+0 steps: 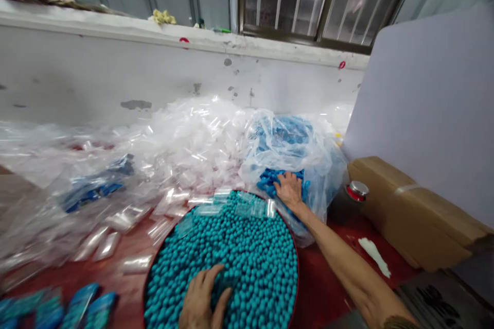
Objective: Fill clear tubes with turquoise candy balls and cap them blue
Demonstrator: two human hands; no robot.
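Observation:
My left hand is low over a round red-rimmed tray full of small teal balls. Its thumb and fingers curve around a see-through plastic sleeve, which looks dark against the balls and is hard to make out. My right hand reaches into the mouth of a clear plastic bag. There its spread fingers rest on small blue pieces, and the fingertips are partly hidden among them. Several clear sleeves lie on the balls at the tray's far edge.
Loose clear sleeves are heaped behind the tray on a red table. Filled blue-teal packets lie at front left. To the right stand a brown cardboard box, a metal-lidded container and a pale panel.

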